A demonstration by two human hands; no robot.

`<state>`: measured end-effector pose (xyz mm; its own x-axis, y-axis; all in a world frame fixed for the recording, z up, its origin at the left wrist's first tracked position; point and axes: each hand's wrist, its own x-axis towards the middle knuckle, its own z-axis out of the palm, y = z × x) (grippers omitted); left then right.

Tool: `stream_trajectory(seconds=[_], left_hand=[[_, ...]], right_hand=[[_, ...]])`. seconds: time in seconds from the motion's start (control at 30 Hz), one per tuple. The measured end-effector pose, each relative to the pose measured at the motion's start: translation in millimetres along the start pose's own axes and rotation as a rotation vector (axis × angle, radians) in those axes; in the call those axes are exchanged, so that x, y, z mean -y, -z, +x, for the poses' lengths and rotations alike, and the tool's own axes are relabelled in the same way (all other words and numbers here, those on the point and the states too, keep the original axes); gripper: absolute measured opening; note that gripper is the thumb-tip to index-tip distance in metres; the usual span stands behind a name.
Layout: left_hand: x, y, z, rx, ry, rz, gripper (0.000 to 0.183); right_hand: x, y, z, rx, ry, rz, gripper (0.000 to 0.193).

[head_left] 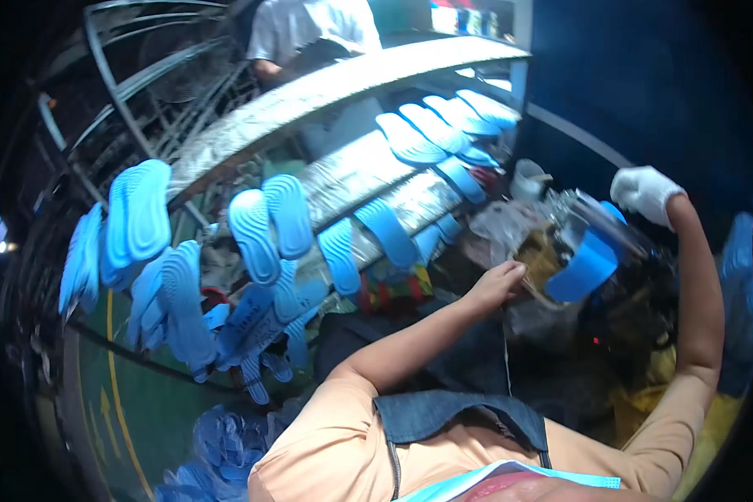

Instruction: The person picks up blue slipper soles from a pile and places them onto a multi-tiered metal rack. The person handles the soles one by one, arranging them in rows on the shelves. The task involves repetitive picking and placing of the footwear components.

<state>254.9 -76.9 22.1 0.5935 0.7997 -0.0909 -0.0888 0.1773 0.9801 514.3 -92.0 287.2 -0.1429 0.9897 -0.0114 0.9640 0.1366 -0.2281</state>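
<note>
Blue shoe soles (259,226) hang in rows on a slanted conveyor rack (343,176), left to centre. Left hand (495,284), bare, rests with curled fingers on a brown-smeared container (537,261); whether it grips cannot be told. 1 blue sole (586,266) sits at the machine (594,219). Right hand (644,192), gloved, is raised behind it; its hold cannot be told. Risk, judged: glue could smear the bare hand or the sole could slip sideways.

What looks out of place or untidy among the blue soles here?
The blue soles at lower left lie in a loose, overlapping heap, while those on the rack stand in even rows. The left hand is bare, yet the right hand wears a white glove.
</note>
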Motion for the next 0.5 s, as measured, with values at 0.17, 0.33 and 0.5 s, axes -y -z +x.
stream_trajectory(seconds=[0.17,0.33,0.5], left_hand=[[37,128,26,-0.523,-0.046,1.037,0.060],[50,186,24,-0.939,-0.076,1.264,0.076],[47,188,28,-0.855,-0.037,1.289,0.080]], right_hand=[[-61,-16,40,0.395,-0.210,0.221,0.030],[-46,-15,42,0.500,-0.401,0.216,0.040],[-49,-9,47,0.286,-0.397,-0.102,0.041]])
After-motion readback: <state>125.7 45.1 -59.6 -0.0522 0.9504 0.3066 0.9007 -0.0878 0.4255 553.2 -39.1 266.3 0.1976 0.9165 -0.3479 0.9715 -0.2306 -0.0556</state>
